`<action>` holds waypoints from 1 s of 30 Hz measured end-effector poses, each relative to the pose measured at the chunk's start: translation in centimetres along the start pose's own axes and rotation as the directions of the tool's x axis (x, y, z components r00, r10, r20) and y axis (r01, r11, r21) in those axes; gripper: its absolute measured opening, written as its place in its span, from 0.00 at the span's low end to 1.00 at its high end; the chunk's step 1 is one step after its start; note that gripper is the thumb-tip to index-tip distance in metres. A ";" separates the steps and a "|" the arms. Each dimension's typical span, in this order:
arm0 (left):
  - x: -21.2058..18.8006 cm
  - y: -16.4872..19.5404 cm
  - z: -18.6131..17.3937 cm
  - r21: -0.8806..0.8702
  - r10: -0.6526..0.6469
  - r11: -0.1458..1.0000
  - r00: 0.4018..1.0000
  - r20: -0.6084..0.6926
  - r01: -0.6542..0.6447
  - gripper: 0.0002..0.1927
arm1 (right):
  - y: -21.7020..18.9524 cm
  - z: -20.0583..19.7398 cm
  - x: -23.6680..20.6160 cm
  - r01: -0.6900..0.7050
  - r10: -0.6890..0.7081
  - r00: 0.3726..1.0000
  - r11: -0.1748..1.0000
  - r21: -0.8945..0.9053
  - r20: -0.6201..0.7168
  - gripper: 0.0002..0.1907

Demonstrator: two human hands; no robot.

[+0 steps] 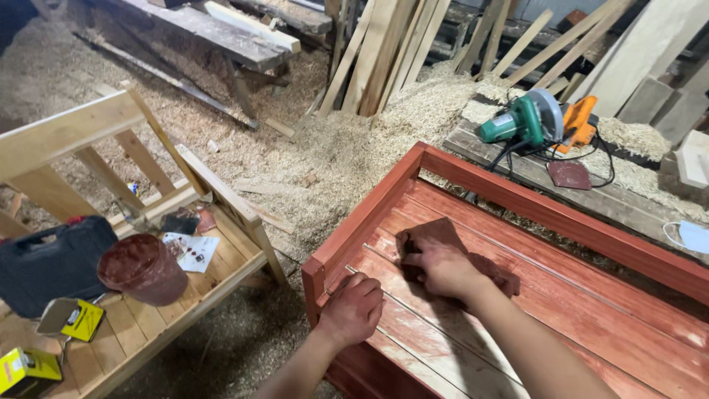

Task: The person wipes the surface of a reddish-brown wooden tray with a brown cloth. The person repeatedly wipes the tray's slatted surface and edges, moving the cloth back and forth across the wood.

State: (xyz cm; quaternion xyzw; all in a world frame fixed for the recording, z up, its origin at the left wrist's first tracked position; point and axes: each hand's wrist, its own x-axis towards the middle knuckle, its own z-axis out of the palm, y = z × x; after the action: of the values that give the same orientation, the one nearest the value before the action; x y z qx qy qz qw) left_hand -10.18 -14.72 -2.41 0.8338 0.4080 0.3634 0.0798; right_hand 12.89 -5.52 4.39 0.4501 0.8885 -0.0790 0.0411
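Broadly, the red crate (561, 295) fills the lower right, slats up, stained brick-red with paler, scuffed patches near the front corner. On those slats the right hand (443, 267) presses flat on a red-brown rag (436, 235), fingers spread over it rather than closed round it, so its grip is a downward press with the rag pinned beneath. The left hand (352, 309) is clenched on the near edge by the corner, bracing the frame; whether it holds anything small I cannot tell.

As a judgement, the rubbing goes best along the grain, slat by slat, with even pressure, working the gaps between boards and blending the pale patches so that no streaks stay.

To the left stands a bare pale frame (148, 310) serving as a worktop, bearing a black case (52, 262), a stained tub (144, 270), a spotted paper (190, 251) and two yellow boxes (29, 369). Behind the crate a rough plank (628, 199) carries a green saw (528, 118) with its cord, sandpaper (569, 174) and a face mask (694, 236). Sawdust (347, 148) covers the floor thickly; boards (384, 52) lean at the back.
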 end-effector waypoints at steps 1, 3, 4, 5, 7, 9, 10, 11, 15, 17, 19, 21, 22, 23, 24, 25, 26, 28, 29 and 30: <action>0.0 0.0 -0.1 0.003 -0.009 1.000 1.000 0.003 0.009 0.04 | -0.5 -0.1 0.3 0.015 -0.017 1.000 0.997 -0.080 -0.020 0.24; 0.0 0.0 -0.3 0.006 -0.015 1.000 1.000 -0.002 0.015 0.04 | -1.1 0.0 0.3 0.130 -0.137 0.984 0.989 -0.072 -0.110 0.33; 0.0 0.1 -0.4 0.007 -0.011 1.000 1.000 -0.010 0.011 0.04 | -1.2 0.1 0.3 0.185 -0.195 0.968 0.980 -0.072 -0.156 0.37; 0.0 0.2 -0.5 0.006 -0.007 1.000 1.000 -0.019 0.007 0.04 | -1.1 0.2 0.3 0.184 -0.189 0.971 0.982 -0.047 -0.149 0.35; 0.1 0.3 -0.6 0.004 -0.006 1.000 1.000 -0.025 0.006 0.05 | -0.7 0.6 0.3 0.179 -0.177 0.975 0.984 0.004 -0.134 0.29; 0.2 0.4 -0.7 0.008 -0.024 1.000 0.999 -0.024 0.024 0.05 | -0.3 1.5 0.7 0.185 -0.179 0.967 0.983 0.016 -0.181 0.25; 0.2 0.5 -0.8 0.014 -0.039 0.999 0.999 -0.023 0.040 0.05 | -0.2 1.9 1.0 0.188 -0.180 0.962 0.982 0.022 -0.206 0.23; 0.2 0.6 -0.9 0.020 -0.055 0.998 0.998 -0.021 0.055 0.05 | -0.1 2.4 1.4 0.208 -0.193 0.940 0.978 0.025 -0.281 0.20; 0.3 1.0 -1.2 0.016 -0.071 0.997 0.997 -0.017 0.072 0.05 | -0.9 4.2 3.2 0.186 -0.133 0.861 0.981 0.061 -0.491 0.14; 0.4 1.2 -1.5 0.027 -0.074 0.997 0.997 -0.021 0.075 0.06 | -2.2 4.7 4.7 0.122 -0.048 0.833 0.987 0.099 -0.550 0.15; 0.5 1.4 -1.7 0.034 -0.086 0.996 0.996 0.002 0.086 0.06 | -3.6 4.9 6.4 0.052 0.049 0.801 0.987 0.150 -0.597 0.18; 0.7 1.5 -1.8 0.042 -0.075 0.996 0.997 0.005 0.074 0.06 | -4.5 4.8 8.2 0.026 0.095 0.827 0.978 0.207 -0.554 0.12; 0.8 1.5 -1.8 0.045 -0.055 0.997 0.998 -0.002 0.055 0.06 | -4.6 4.5 8.8 0.012 0.118 0.838 0.972 0.233 -0.533 0.10; 0.8 1.4 -1.8 0.048 -0.033 0.998 0.999 -0.009 0.033 0.06 | -4.8 4.4 9.3 0.021 0.107 0.826 0.975 0.220 -0.554 0.09; 1.0 1.4 -1.9 0.047 -0.036 0.998 0.999 -0.009 0.036 0.06 | -4.9 4.2 9.5 0.029 0.096 0.813 0.978 0.205 -0.574 0.09; 1.0 1.3 -1.9 0.043 -0.039 0.998 0.999 -0.008 0.039 0.06 | -5.0 4.1 9.6 0.034 0.086 0.801 0.981 0.189 -0.593 0.09; 1.1 1.2 -1.9 0.038 -0.043 0.998 0.999 -0.010 0.043 0.06 | -5.3 4.1 9.7 -0.005 0.132 0.803 0.976 0.216 -0.580 0.08; 1.1 1.1 -2.0 0.034 -0.001 0.999 0.999 -0.036 0.002 0.06 | -5.5 4.0 9.6 -0.079 0.222 0.802 0.960 0.269 -0.554 0.07; 1.0 1.0 -2.1 0.030 0.017 0.999 0.999 -0.046 -0.015 0.06 | -5.4 3.8 9.4 -0.040 0.199 0.807 0.958 0.285 -0.555 0.07; 0.9 1.0 -2.2 0.036 -0.002 0.999 1.000 -0.030 0.003 0.05 | -5.1 3.7 9.0 -0.001 0.176 0.816 0.953 0.302 -0.551 0.07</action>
State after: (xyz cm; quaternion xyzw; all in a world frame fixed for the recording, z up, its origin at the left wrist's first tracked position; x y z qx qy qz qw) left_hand -10.62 -15.07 0.10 0.8291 0.4166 0.3683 0.0592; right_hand 3.43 -2.05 -0.04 0.4952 0.8163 -0.0668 -0.2897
